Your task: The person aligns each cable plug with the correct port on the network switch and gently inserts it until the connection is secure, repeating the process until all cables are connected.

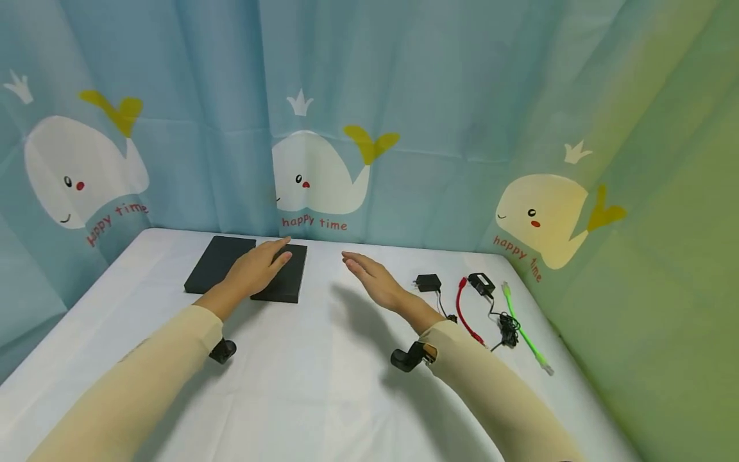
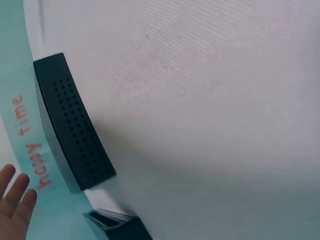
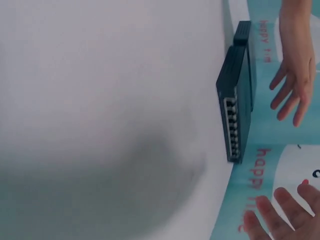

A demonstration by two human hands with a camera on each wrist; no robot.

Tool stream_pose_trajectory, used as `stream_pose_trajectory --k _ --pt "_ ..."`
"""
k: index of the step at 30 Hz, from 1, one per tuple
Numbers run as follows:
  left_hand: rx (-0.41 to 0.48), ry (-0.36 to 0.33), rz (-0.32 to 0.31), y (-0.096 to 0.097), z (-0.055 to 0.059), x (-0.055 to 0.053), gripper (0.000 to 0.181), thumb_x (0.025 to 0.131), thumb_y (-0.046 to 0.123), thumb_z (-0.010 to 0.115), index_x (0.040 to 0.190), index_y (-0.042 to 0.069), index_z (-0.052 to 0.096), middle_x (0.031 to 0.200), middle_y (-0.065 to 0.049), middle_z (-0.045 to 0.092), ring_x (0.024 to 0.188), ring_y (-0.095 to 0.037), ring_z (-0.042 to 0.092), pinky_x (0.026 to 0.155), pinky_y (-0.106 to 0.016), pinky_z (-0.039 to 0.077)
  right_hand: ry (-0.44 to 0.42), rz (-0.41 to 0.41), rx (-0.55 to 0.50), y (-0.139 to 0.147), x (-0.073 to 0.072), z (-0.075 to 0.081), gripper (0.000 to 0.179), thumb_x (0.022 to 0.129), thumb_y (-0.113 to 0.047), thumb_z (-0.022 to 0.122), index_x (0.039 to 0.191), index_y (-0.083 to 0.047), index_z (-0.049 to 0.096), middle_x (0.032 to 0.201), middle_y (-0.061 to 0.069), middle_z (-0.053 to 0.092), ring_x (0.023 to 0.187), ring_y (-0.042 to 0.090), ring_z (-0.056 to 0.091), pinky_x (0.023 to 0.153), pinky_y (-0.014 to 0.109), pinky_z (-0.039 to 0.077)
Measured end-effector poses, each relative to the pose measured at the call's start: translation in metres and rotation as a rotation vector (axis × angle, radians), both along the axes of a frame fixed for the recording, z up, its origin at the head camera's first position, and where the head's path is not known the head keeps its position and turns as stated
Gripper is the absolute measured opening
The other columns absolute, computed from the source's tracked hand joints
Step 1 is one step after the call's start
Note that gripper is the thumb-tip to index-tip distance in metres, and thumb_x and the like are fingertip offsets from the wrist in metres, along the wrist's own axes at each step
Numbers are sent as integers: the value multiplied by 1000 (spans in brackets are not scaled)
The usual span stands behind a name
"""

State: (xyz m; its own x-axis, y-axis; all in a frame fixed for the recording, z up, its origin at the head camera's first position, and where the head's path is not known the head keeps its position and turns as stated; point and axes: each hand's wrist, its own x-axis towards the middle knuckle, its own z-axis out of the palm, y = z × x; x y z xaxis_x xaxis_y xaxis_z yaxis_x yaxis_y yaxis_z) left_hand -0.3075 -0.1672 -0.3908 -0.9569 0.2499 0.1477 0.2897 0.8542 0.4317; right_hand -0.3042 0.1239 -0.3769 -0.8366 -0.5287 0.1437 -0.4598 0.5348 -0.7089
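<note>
Both hands hover above the white table with straight fingers, holding nothing. In the head view my left hand (image 1: 253,269) is in front of two flat black network switches, hiding part of them. The left switch (image 1: 218,262) lies at the back left, and the right switch (image 1: 288,279) lies beside it. A row of ports shows along one side of a switch (image 3: 232,125) in the right wrist view. Ventilation holes dot the side of a switch (image 2: 72,122) in the left wrist view. My right hand (image 1: 376,280) is held apart from everything, right of the switches.
On the table's right side lie a black power adapter (image 1: 428,283), a short red network cable (image 1: 460,308), a second black adapter (image 1: 481,283) with a bundled cord (image 1: 509,328), and a green network cable (image 1: 526,337). A whale-print curtain (image 1: 439,128) hangs behind the white table (image 1: 288,385).
</note>
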Motion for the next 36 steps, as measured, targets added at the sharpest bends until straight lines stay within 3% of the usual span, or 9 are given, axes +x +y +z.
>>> stream_pose_trajectory --k 7,12,18,23,30,36 --pt "185 -7 122 -18 -7 -1 56 108 40 34 154 8 34 148 -21 46 133 -42 45 108 -60 38 -64 -3 -111 -28 -3 -9 46 109 -33 36 148 -9 44 143 13 53 125 27 55 103 41 49" --pt "242 -23 169 -25 -11 -4 58 108 43 32 152 5 36 143 -23 50 129 -43 49 106 -58 41 -122 14 -165 -47 -2 -16 45 108 -28 42 147 -7 43 141 17 53 120 29 57 98 41 53" --pt "261 -80 188 -24 -9 -4 55 107 34 39 152 3 34 143 -25 49 132 -44 44 108 -59 39 -226 4 -187 -72 6 -18 50 106 -26 48 149 -2 38 142 21 49 124 34 56 97 43 54" --pt "233 -91 230 -25 -12 -4 53 105 27 46 150 1 37 139 -24 54 129 -44 48 106 -57 42 -288 -14 -210 -84 6 -29 53 105 -27 50 150 -1 36 142 20 50 122 34 57 94 43 55" --pt "231 -141 252 -27 -15 -5 52 103 24 50 147 -3 40 135 -23 57 127 -42 50 104 -53 45 -421 -89 -407 -93 -1 -47 54 103 -20 55 147 4 37 138 25 50 115 41 60 90 42 58" --pt "215 -128 263 -28 -18 -9 47 101 19 56 141 -4 48 130 -23 61 121 -39 56 98 -50 50 -482 -173 -511 -101 -3 -50 50 100 -13 58 144 7 43 131 25 54 108 35 63 92 41 57"
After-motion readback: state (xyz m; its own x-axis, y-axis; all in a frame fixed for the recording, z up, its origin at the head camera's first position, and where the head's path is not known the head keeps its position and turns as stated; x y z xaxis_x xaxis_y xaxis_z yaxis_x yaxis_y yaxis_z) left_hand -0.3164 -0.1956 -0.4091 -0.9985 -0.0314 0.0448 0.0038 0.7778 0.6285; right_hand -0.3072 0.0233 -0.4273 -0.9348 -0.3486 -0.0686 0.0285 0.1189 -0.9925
